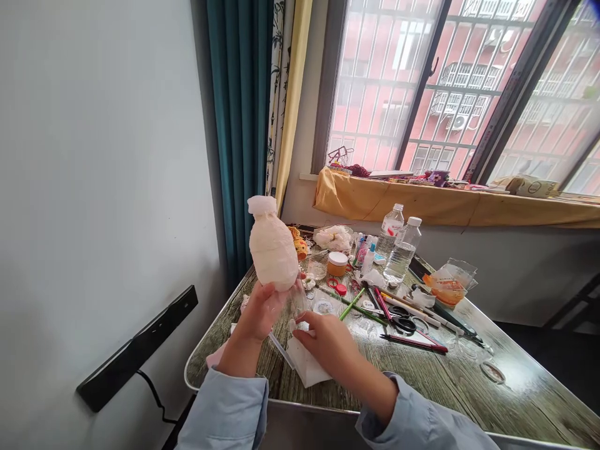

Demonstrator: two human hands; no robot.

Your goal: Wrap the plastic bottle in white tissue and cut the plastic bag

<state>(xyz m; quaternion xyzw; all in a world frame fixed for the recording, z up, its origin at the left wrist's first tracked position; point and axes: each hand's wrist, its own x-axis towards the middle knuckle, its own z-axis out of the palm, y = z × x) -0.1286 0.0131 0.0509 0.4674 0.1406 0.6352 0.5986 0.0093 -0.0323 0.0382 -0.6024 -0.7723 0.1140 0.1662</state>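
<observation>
Paper-wrapped bottle [273, 250], covered neck to shoulder in pale pinkish tissue, stands upright in the air above the near left corner of a wood-grain table [469, 381], held from below by the left hand [260, 310], whose fingers curl tightly around the bottle's clear, unwrapped base. Just right of it, the right hand [327, 340] rests low over a sheet of white tissue paper [307, 365] lying flat on the tabletop; its fingertips are drawn together at the sheet's upper edge, though whether they actually pinch the paper cannot be told. Both wrists emerge from light blue sleeves [225, 409]. Behind the hands sits an orange jar with a white lid [337, 263], and farther right two clear plastic water bottles [398, 249] stand side by side. Black-handled scissors [402, 320] lie among scattered pens and pencils [412, 340] near the middle of the table, with a crumpled clear plastic packet [447, 284] beyond them. A teal curtain [239, 125] hangs at left of the barred window [450, 81].
</observation>
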